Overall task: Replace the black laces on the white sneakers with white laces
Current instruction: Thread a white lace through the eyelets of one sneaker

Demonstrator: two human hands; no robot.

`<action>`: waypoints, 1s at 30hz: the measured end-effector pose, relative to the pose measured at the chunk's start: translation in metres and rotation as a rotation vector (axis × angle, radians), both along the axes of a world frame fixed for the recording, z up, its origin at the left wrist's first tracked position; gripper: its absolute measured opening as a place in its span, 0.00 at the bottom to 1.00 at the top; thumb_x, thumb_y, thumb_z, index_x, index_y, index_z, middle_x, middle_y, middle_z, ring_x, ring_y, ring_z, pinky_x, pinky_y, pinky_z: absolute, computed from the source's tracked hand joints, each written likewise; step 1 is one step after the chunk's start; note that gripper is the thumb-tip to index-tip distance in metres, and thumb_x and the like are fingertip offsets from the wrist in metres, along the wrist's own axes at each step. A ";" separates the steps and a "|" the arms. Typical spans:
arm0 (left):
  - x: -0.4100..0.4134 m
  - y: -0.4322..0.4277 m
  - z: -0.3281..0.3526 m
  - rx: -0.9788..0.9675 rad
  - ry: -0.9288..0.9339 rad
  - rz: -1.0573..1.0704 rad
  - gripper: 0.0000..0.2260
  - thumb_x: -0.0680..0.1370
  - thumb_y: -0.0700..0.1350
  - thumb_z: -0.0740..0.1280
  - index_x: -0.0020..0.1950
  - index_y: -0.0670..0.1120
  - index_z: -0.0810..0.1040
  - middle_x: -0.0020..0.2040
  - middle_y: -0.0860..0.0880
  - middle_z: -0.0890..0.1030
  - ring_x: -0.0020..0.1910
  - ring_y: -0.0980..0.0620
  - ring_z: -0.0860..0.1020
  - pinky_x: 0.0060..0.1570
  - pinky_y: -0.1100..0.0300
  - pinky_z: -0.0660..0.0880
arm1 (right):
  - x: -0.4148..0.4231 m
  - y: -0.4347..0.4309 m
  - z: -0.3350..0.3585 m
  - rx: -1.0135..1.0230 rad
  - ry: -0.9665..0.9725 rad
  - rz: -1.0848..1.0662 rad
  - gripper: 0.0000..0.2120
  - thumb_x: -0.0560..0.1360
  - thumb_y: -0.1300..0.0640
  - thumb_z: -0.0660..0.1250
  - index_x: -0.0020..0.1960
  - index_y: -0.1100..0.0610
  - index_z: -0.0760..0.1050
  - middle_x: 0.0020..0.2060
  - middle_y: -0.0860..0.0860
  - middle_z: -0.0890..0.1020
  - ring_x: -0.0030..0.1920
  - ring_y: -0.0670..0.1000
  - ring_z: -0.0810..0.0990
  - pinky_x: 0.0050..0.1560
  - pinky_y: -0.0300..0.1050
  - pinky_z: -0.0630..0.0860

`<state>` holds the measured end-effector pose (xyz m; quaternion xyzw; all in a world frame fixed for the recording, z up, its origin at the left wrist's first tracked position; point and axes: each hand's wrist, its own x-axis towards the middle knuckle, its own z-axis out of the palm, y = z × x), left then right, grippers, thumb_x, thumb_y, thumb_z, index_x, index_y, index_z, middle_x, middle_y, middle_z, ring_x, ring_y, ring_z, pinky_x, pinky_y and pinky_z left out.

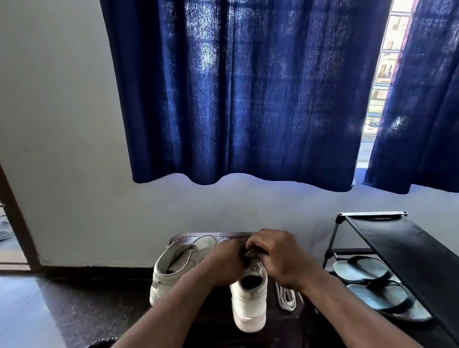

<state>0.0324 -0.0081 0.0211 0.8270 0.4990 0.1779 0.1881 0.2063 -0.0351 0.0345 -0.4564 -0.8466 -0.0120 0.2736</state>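
Sitting heel-first on the dark desk [219, 312], the white sneaker [249, 303] lies just beneath both grips. The right grip [279, 256] curls its fingers on the black lace [250, 254]. The left grip [225, 261] meets it there with its fingers hidden, so I cannot tell its hold. Below the right grip lie white laces [286, 298]; a second sneaker [175, 266] stands beside the left grip.

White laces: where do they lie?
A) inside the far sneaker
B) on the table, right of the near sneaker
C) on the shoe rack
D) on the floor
B: the white laces lie on the dark table, just right of the near sneaker.
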 end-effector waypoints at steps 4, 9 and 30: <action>0.001 -0.003 0.005 -0.044 -0.056 -0.065 0.13 0.82 0.37 0.62 0.63 0.43 0.81 0.61 0.41 0.84 0.58 0.46 0.81 0.45 0.64 0.70 | 0.006 -0.001 0.004 0.057 -0.042 -0.023 0.17 0.66 0.64 0.63 0.51 0.51 0.82 0.44 0.48 0.85 0.46 0.54 0.81 0.47 0.53 0.81; -0.008 -0.005 -0.002 -0.218 -0.288 -0.061 0.12 0.81 0.35 0.64 0.40 0.46 0.79 0.35 0.49 0.76 0.38 0.54 0.71 0.42 0.58 0.71 | 0.011 -0.001 -0.004 0.071 0.049 -0.099 0.13 0.70 0.63 0.65 0.49 0.50 0.82 0.42 0.46 0.85 0.44 0.51 0.82 0.46 0.52 0.81; 0.009 -0.039 -0.006 0.140 0.271 0.143 0.11 0.77 0.40 0.66 0.59 0.47 0.80 0.55 0.44 0.83 0.54 0.41 0.82 0.44 0.53 0.75 | -0.003 -0.032 -0.034 -0.297 0.006 -0.201 0.14 0.66 0.61 0.64 0.47 0.58 0.84 0.46 0.52 0.86 0.48 0.53 0.82 0.47 0.43 0.75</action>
